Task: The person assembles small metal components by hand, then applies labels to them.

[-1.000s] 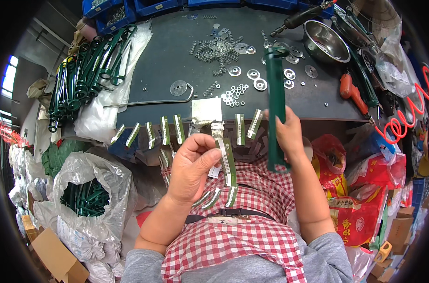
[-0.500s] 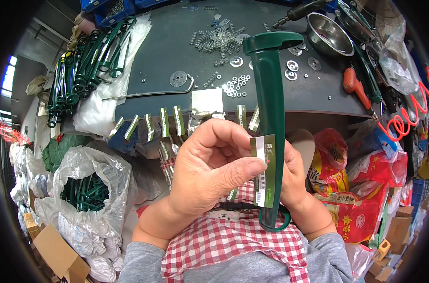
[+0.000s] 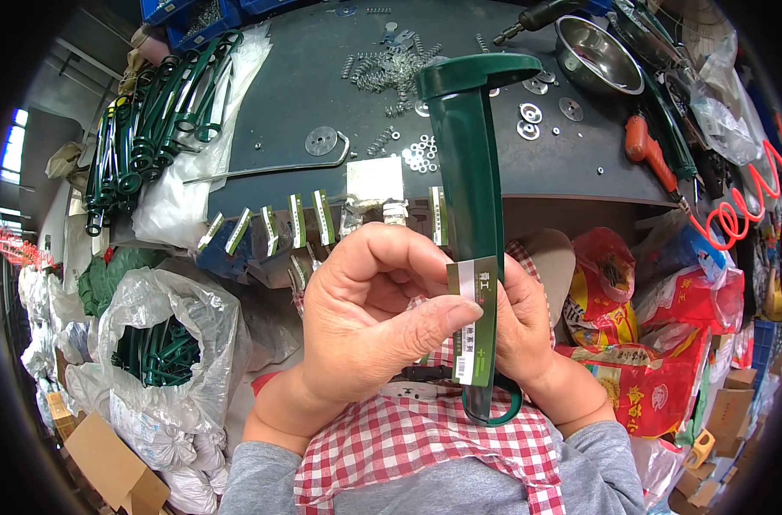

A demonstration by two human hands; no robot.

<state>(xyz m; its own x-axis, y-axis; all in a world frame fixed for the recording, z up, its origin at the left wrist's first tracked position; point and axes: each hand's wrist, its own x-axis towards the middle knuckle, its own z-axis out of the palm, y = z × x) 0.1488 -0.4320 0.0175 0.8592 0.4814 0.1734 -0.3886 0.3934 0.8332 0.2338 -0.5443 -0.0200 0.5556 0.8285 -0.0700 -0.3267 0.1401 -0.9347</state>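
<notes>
A long dark green handle (image 3: pixel 470 163) stands upright close to my chest, its wide end up over the bench. My right hand (image 3: pixel 528 330) grips its lower part from behind. My left hand (image 3: pixel 365 330) presses a narrow green and white label (image 3: pixel 475 322) against the handle's front with the thumb. Several more labels (image 3: pixel 298 219) hang in a row along the front edge of the dark workbench (image 3: pixel 322 94).
Piles of green handles (image 3: pixel 142 120) lie at the bench's left, and more fill a clear bag (image 3: pixel 159 352) below. Springs and washers (image 3: pixel 391 73) are scattered mid-bench. A steel bowl (image 3: pixel 593 56), an orange-handled tool (image 3: pixel 653 163) and a red coiled hose (image 3: pixel 743 206) sit right.
The handle has come from over the bench toward my chest. My left hand brought a label from the bench edge and now presses it onto the handle.
</notes>
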